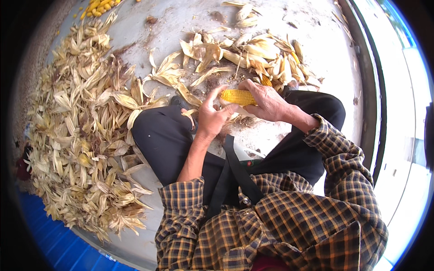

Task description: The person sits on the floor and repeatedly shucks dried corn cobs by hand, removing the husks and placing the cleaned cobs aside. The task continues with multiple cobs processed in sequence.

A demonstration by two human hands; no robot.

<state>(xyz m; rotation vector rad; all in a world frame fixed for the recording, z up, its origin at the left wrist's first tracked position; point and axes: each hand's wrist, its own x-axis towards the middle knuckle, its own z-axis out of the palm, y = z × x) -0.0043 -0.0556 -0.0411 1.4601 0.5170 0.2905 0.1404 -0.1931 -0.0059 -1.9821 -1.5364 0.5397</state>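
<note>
A yellow ear of corn [238,97], with its kernels bare, lies level between my hands above the floor. My right hand [268,102] grips its right end, fingers over the top and thumb below. At the other end is my left hand [213,115], thumb and fingers spread apart around the tip. The left thumb is blurred, and whether that hand bears on the cob is unclear. Just beyond my hands lies a heap of corn ears in dry husks [268,54], where a little yellow shows at a partly opened ear [266,80].
A large pile of loose dry husks [91,135] spreads along my left side. Husked yellow ears [98,7] lie at the far left. Loose husks [169,73] and brown silk litter the concrete floor [152,37]. My bent knees flank the work. A dark ledge [373,84] runs along the right.
</note>
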